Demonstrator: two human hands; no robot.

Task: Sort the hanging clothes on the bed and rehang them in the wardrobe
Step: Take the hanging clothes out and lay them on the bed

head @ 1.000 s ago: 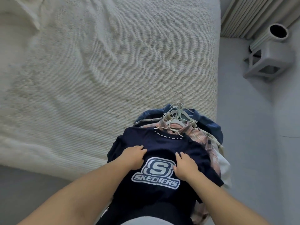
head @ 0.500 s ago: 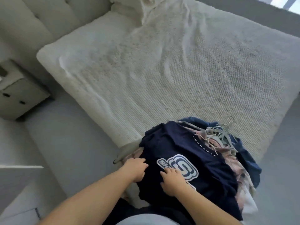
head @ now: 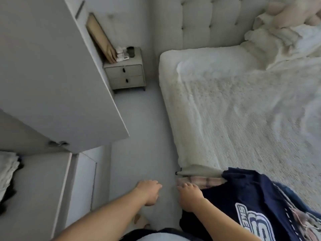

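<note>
A pile of clothes lies at the bed's near corner, with a navy logo T-shirt (head: 243,193) on top. A pink plaid shirt (head: 205,180) pokes out beneath it, and denim shows at the far right edge. My right hand (head: 190,197) rests on the pile's left edge, fingers spread over the plaid and navy cloth without gripping. Off the clothes, my left hand (head: 148,191) hovers over the floor, loosely curled and holding nothing. The white wardrobe door (head: 66,80) stands open at the left.
The cream bed (head: 243,110) fills the right side, with pillows (head: 284,20) at its tufted headboard. A two-drawer nightstand (head: 125,73) stands in the far corner with small items on top. Grey floor (head: 142,136) runs between the wardrobe and bed. Folded cloth (head: 7,173) sits lower left.
The view has swung left towards the wardrobe and nightstand. My left hand has come off the navy T-shirt and moved out over the floor. The right hand now lies at the pile's left edge.
</note>
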